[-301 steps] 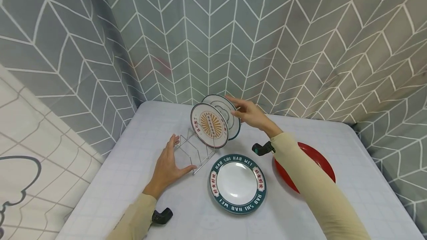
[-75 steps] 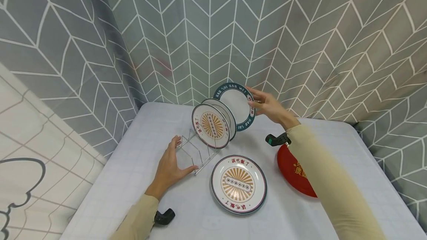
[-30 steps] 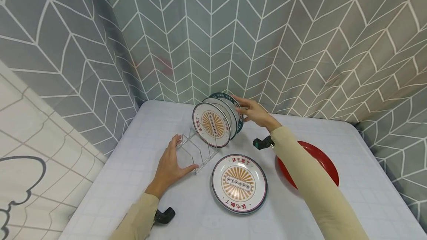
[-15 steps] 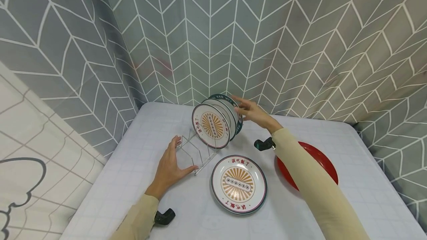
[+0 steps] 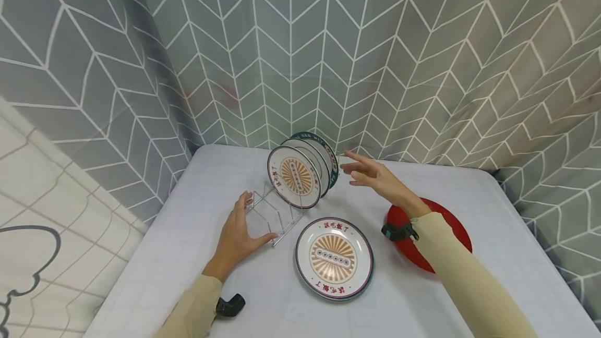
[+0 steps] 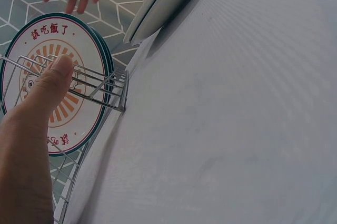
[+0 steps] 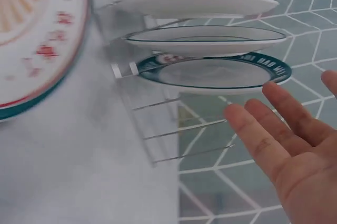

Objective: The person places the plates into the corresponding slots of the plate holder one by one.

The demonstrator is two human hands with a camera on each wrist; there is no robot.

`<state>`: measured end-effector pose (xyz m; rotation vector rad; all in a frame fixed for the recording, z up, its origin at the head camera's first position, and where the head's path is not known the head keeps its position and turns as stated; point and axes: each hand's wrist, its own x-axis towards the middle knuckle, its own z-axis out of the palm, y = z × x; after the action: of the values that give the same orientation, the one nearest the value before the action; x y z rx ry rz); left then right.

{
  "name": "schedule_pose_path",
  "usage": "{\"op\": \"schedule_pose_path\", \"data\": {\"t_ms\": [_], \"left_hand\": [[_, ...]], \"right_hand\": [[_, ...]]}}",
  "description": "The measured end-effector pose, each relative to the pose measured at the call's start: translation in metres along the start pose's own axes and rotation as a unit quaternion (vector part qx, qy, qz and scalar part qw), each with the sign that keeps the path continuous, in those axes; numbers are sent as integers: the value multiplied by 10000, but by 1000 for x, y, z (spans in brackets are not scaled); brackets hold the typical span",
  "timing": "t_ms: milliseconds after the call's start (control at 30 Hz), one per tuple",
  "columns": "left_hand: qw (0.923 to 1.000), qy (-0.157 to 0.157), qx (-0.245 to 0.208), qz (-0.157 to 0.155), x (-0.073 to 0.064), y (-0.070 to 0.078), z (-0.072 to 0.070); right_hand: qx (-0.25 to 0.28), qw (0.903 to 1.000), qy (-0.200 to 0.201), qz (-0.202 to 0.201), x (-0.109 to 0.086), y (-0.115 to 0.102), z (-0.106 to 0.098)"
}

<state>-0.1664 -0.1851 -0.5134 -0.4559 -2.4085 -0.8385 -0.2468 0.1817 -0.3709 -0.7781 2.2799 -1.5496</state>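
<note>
My left hand [image 5: 235,236] holds the near end of a metal wire plate rack [image 5: 288,230], thumb on one side and fingers on the other. In the left wrist view its thumb [image 6: 60,69] presses on the wires. Upright in the rack's far half stand a white plate with an orange sunburst [image 5: 295,177], a second white plate [image 7: 205,37] behind it, and a green-rimmed plate [image 7: 210,71] last. My right hand [image 5: 377,177] hovers just right of the green-rimmed plate, fingers spread and holding nothing.
A plate stack [image 5: 334,258], sunburst plate on top, lies right of the rack on the white-covered table [image 5: 159,254]. A red plate [image 5: 452,223] lies farther right, partly under my right forearm. A patterned curtain [image 5: 300,56] hangs behind the table.
Over the last seconds the right hand brought the green-rimmed plate from the stack into the rack behind the other two. It has now let go and moved right. The left hand stays put.
</note>
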Motion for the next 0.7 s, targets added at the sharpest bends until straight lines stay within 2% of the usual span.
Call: {"op": "schedule_pose_path", "data": {"t_ms": [167, 333, 467, 700], "left_hand": [[10000, -6, 20, -17, -1, 0, 0], [10000, 15, 54, 29, 0, 0, -1], [10000, 22, 66, 53, 0, 0, -1], [9999, 78, 108, 103, 0, 0, 0]], "right_hand": [[-28, 9998, -162, 99, -24, 18, 10], [-138, 9974, -534, 462, -43, 37, 16], [-282, 9953, -674, 629, -53, 46, 21], [-449, 9935, -638, 825, -61, 57, 24]]}}
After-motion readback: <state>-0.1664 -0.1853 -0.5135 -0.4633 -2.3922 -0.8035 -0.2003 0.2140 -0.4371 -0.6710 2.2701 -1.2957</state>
